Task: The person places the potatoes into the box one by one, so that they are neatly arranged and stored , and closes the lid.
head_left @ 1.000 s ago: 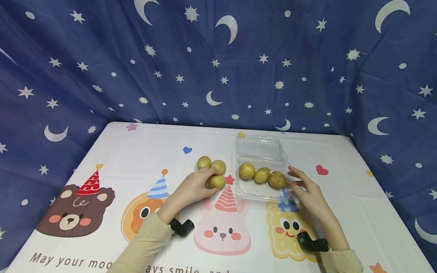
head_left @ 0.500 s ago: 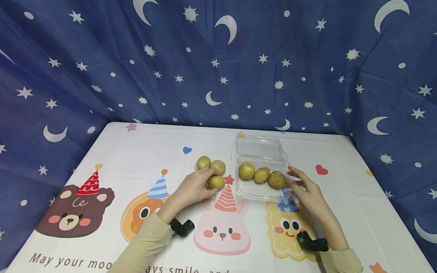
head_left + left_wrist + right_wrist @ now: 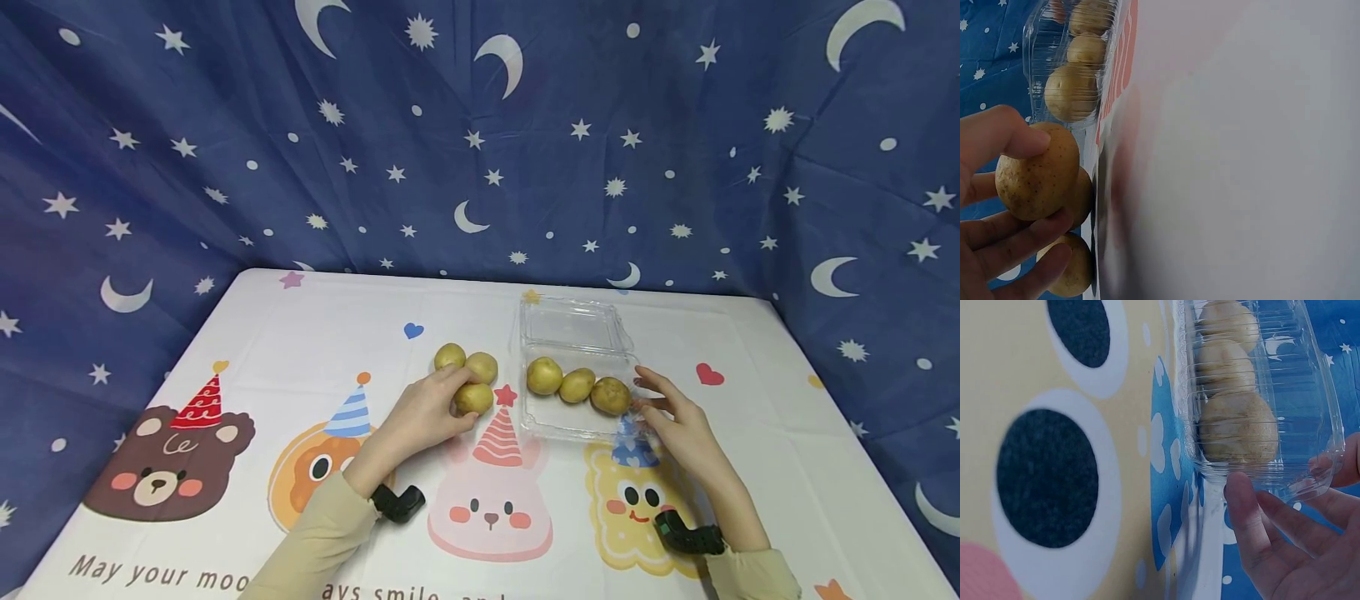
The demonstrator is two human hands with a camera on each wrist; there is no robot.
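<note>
In the head view my left hand (image 3: 427,410) grips a yellow-brown potato (image 3: 474,399), left of the container. The left wrist view shows the thumb on one side of that potato (image 3: 1040,175) and fingers curled under the other. Two more potatoes (image 3: 450,357) lie just behind it. A clear plastic clamshell container (image 3: 551,425) stands with its lid (image 3: 570,323) folded back, holding three potatoes (image 3: 577,386) in a slanting row. My right hand (image 3: 678,421) holds the container's right side; in the right wrist view its fingers (image 3: 1246,512) are at the clear wall and rim.
A white cloth printed with cartoon animals (image 3: 489,508), hearts and lettering covers the table. Behind it hangs a dark blue curtain (image 3: 420,183) with moons and stars. Each wrist carries a black device (image 3: 399,503).
Almost nothing moves. The camera view shifts very slightly; both hands, the container and the potatoes keep their places, with the left hand still on the same potato.
</note>
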